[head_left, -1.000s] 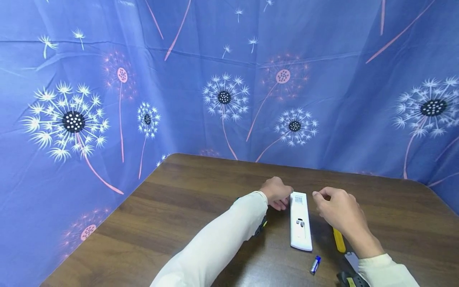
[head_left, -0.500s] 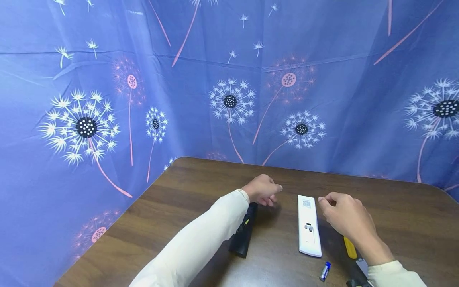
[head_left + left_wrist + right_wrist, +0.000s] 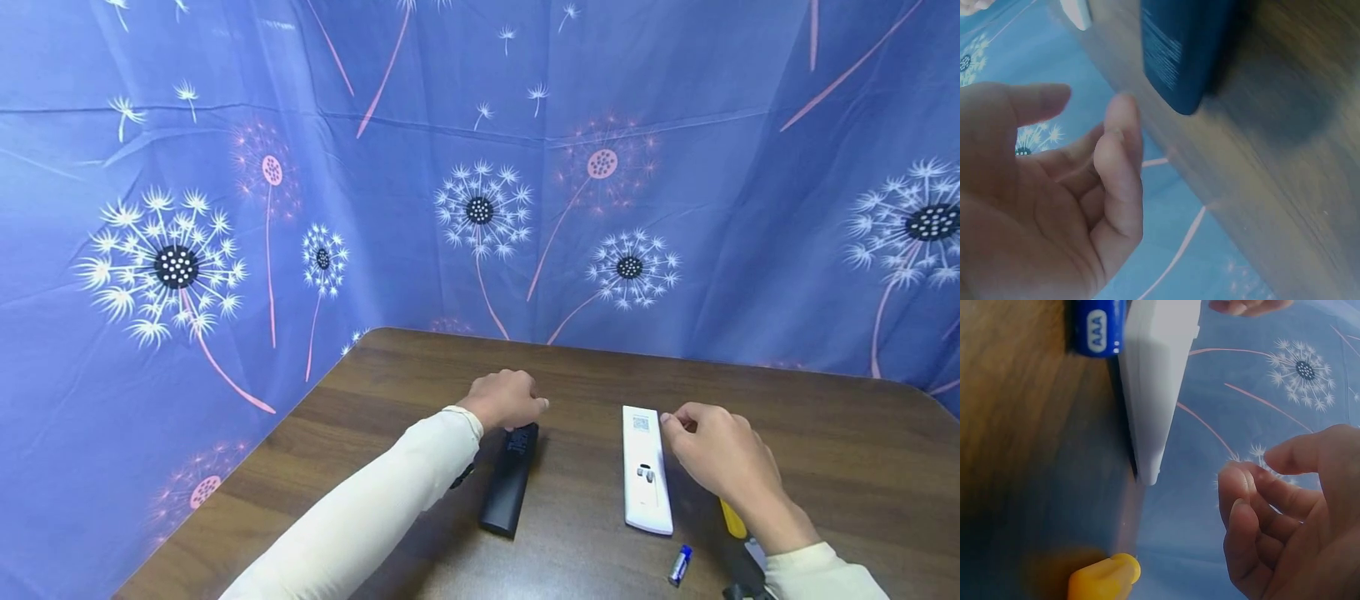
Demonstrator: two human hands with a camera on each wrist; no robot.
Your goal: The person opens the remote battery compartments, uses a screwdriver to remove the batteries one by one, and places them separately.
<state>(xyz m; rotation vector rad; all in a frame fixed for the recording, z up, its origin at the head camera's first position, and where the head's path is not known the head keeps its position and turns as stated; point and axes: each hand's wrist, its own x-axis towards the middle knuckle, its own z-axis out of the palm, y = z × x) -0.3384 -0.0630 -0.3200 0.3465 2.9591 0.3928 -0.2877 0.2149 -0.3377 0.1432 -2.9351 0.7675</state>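
My left hand [image 3: 506, 398] hovers at the far end of a black remote control [image 3: 510, 483], which lies back side up with small print on it. In the left wrist view the fingers [image 3: 1124, 181] are loosely bent, with nothing between them and the thumb, apart from the black remote. A white remote control [image 3: 647, 492] with a square code label lies to the right. Beside its far end is my right hand [image 3: 723, 454], thumb near fingertips, holding nothing in the right wrist view. A blue AAA battery [image 3: 680, 566] lies in front of the white remote.
A yellow handle-like object [image 3: 732, 518] lies partly under my right forearm, with a pale flat piece [image 3: 755, 552] in front of it. The wooden table [image 3: 420, 375] meets a blue dandelion-print cloth [image 3: 390, 208] at the back and left.
My left hand has moved left from the white remote's far end to the black remote's far end, uncovering the black remote. My right hand stays beside the white remote.
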